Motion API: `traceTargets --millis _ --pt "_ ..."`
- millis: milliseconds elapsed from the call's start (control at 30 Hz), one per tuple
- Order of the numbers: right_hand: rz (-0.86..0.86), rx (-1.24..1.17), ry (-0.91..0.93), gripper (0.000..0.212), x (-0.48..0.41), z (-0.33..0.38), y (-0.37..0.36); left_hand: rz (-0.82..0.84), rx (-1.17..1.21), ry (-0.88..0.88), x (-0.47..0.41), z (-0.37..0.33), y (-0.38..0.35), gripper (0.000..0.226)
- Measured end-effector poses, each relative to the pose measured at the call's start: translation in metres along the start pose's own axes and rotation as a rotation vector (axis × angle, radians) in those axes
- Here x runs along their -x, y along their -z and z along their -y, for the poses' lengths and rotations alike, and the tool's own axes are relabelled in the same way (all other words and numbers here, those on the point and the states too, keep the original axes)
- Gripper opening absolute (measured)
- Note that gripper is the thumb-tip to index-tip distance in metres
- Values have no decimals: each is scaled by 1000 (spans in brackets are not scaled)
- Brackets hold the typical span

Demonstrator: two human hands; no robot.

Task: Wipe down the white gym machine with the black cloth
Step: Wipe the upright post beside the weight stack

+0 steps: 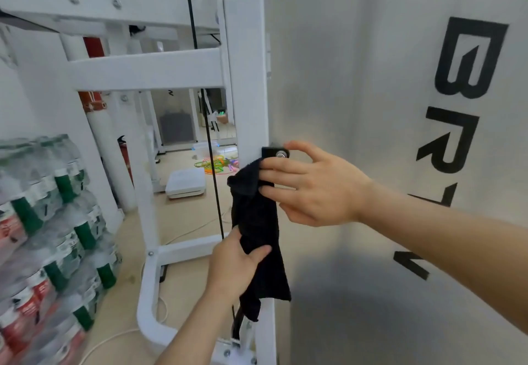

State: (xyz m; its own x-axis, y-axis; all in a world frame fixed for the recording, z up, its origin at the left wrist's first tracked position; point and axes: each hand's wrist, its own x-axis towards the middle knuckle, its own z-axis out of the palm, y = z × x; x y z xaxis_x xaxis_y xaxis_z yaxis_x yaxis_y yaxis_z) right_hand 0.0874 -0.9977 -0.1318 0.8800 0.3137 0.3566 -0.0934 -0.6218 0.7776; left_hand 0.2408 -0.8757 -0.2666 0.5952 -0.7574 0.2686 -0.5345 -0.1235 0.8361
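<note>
The black cloth [258,221] hangs long and crumpled against the white upright post [245,79] of the white gym machine. My right hand [311,184] holds the cloth's top end against the post, fingers laid over it just under a black bolted bracket [275,152]. My left hand [235,267] grips the cloth lower down, thumb across its front. The machine's frosted side panel [357,79] carries large black letters.
Shrink-wrapped packs of water bottles [48,236] are stacked at the left. A black cable [211,179] runs down inside the frame. A white flat device [185,183], coloured cords and a white wire lie on the beige floor beyond the frame.
</note>
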Motion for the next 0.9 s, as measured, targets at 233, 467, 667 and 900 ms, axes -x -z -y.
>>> traceTargets --millis 233,467,667,900 --pt "-145 -99 5 19 6 3 2 -75 567 44 -1 -54 84 22" --pt "-303 -188 -151 39 13 5 6 -66 833 -26 -41 -94 46 28" --pt "-343 -173 -232 42 10 5 4 -255 606 -146 -57 -79 -4 57" --pt "-300 -71 -275 39 5 7 0 -97 616 176 0 23 -50 65"
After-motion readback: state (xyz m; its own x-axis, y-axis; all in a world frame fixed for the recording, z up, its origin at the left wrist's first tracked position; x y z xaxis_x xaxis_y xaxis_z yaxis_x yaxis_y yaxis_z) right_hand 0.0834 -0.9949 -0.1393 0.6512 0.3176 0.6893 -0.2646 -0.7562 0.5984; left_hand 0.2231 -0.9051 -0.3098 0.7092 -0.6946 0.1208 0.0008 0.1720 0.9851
